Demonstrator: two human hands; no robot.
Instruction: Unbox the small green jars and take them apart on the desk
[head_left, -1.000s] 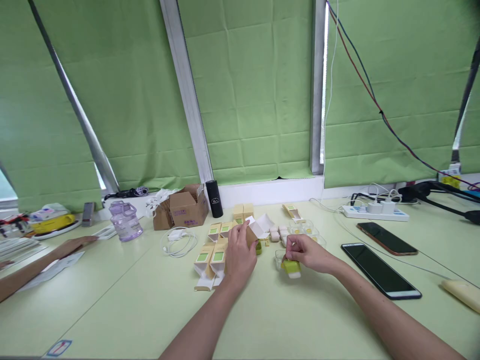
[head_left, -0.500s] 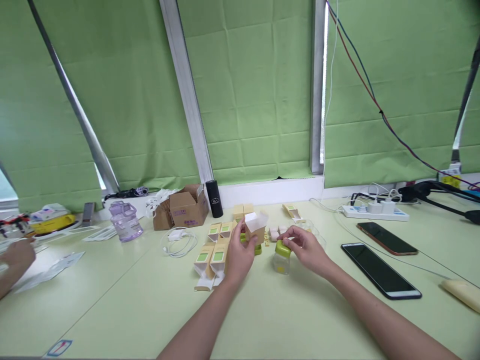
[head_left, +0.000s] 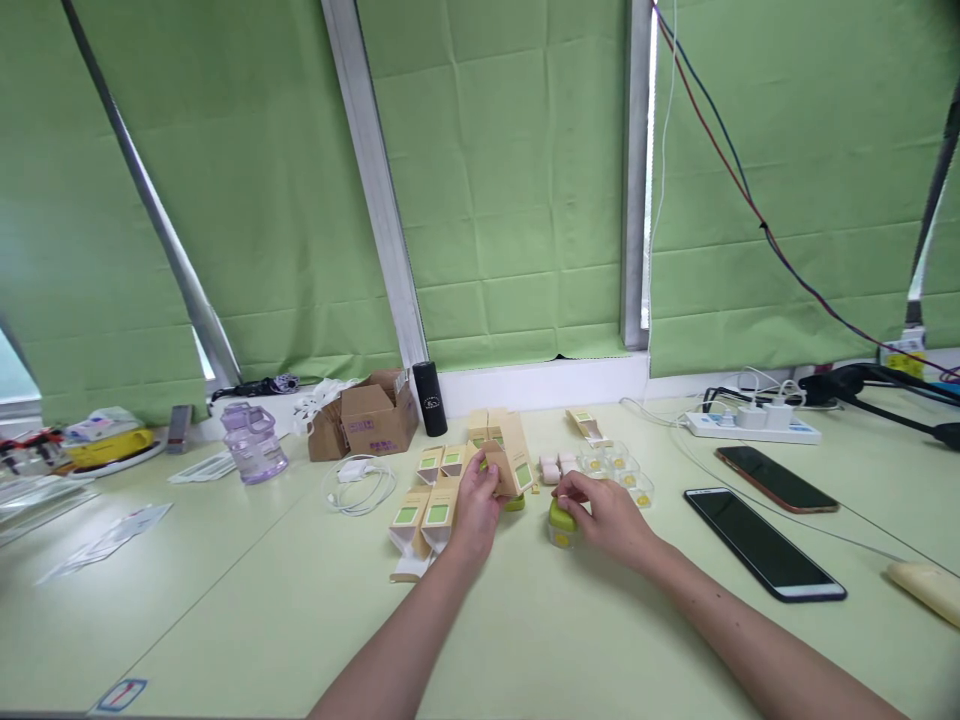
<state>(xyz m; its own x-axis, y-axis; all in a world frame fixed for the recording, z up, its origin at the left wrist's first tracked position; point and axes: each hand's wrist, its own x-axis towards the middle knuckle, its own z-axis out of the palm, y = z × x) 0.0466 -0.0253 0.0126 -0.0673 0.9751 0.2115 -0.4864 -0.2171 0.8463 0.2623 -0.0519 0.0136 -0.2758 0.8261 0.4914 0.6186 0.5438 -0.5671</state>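
Observation:
My left hand (head_left: 476, 505) is closed around a small tan carton (head_left: 512, 462) with a green label, tilted, just above the table. My right hand (head_left: 604, 510) grips a small clear jar with a green lid (head_left: 561, 522) that stands on the table. Between my hands lies another green-lidded piece (head_left: 514, 502). To the left of my left hand lie several flat tan cartons with green labels (head_left: 421, 510). Behind my right hand sit small clear jars (head_left: 621, 468) and pale blocks (head_left: 557, 466).
A brown cardboard box (head_left: 367, 420), a black cylinder (head_left: 429, 398), a white cable (head_left: 358, 480) and a purple bottle (head_left: 251, 442) stand at the back left. Two phones (head_left: 765, 545) and a power strip (head_left: 754, 425) lie at the right. Papers (head_left: 105, 535) lie far left.
My left hand tipped the carton over and lowered it; its white flaps no longer show. My right hand set the green-lidded jar down on the table. The other person's hand at far left has gone.

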